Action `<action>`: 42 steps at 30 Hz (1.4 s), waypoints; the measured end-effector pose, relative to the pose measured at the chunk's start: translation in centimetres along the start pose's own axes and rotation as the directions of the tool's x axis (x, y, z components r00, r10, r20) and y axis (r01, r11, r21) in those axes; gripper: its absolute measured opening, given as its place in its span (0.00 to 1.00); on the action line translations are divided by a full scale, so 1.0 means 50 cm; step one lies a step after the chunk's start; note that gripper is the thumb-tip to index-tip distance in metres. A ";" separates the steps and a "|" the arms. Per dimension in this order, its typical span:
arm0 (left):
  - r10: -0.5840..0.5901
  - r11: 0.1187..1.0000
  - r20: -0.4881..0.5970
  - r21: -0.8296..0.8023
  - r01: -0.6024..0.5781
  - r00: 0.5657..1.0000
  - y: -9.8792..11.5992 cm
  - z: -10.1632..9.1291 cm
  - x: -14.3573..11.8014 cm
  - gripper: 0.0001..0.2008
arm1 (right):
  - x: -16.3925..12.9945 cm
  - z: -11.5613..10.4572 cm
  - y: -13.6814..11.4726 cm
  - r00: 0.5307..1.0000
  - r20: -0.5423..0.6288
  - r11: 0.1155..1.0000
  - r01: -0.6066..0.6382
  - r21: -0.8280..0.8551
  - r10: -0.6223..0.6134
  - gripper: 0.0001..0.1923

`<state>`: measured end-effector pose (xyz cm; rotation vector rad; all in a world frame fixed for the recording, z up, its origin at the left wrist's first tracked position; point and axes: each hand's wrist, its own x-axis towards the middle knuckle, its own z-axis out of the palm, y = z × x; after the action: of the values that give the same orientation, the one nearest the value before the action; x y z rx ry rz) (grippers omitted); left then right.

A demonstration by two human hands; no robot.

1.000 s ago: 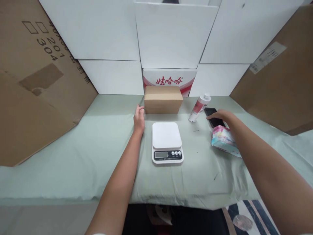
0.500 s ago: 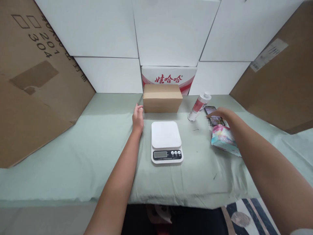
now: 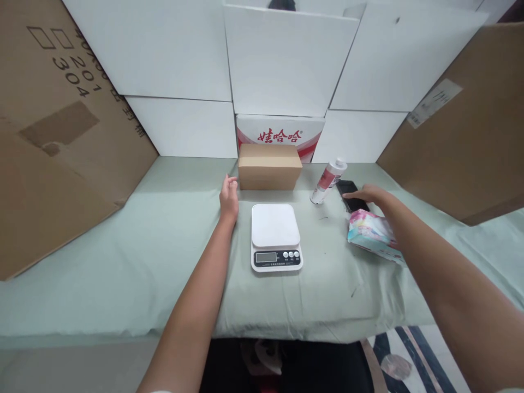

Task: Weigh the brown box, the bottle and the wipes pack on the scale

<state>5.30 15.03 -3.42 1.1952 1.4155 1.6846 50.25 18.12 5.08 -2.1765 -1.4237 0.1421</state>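
Observation:
My left hand (image 3: 229,197) rests on its side on the cloth, just left of a small brown cardboard box (image 3: 269,173). Its fingers are loosely bent with nothing in them. Over a phone (image 3: 352,197) with a dark screen reaches my right hand (image 3: 369,194), a finger stretched out across the phone's left part; its other fingers are mostly hidden. Whether the finger touches the screen I cannot tell. Nearer to me, by my right wrist, lies a pink and turquoise soft packet (image 3: 373,234). A white kitchen scale (image 3: 276,237) with a blank-looking display sits between my arms.
Left of the phone a white and red bottle (image 3: 327,180) stands, appearing tilted. A pale green cloth (image 3: 172,245) covers the table. White boxes (image 3: 286,65) and a printed carton (image 3: 278,131) line the back; large cardboard panels stand left (image 3: 61,180) and right (image 3: 462,147).
The phone's screen was lit and is now dark. My right hand stays over the phone, its finger stretched further out. The whole view has tilted slightly; my left hand stays by the box.

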 end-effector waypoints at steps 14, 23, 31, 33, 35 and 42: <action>0.494 0.863 0.201 0.003 -0.505 0.846 0.177 0.057 -0.166 0.20 | -0.370 -0.212 0.266 0.986 0.105 0.968 -0.146 0.202 0.126 0.22; -0.008 0.951 0.924 0.125 -0.283 0.382 0.197 0.425 -0.371 0.70 | -0.365 -0.124 0.291 0.980 0.035 0.712 -0.168 0.681 0.197 0.49; 0.116 0.933 0.923 0.027 -0.360 0.368 0.176 0.415 -0.326 0.63 | -0.363 -0.067 0.203 0.956 -0.130 0.439 0.001 0.898 0.264 0.38; 0.210 0.904 0.892 -0.022 -0.428 0.399 0.204 0.344 -0.318 0.61 | -0.387 -0.070 0.142 0.959 -0.192 0.411 0.092 0.907 0.209 0.36; 0.357 0.848 0.839 -0.105 -0.520 0.412 0.232 0.254 -0.298 0.58 | -0.413 -0.071 0.069 0.960 -0.249 0.364 0.186 0.912 0.131 0.33; 0.621 0.655 0.613 -0.064 -0.753 0.488 0.198 -0.016 -0.181 0.50 | -0.449 0.037 -0.183 0.974 -0.192 0.278 0.218 0.936 -0.118 0.29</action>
<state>8.97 4.41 3.98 2.4240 0.7254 1.3834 32.17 1.91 3.54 -0.9588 -1.0248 0.6459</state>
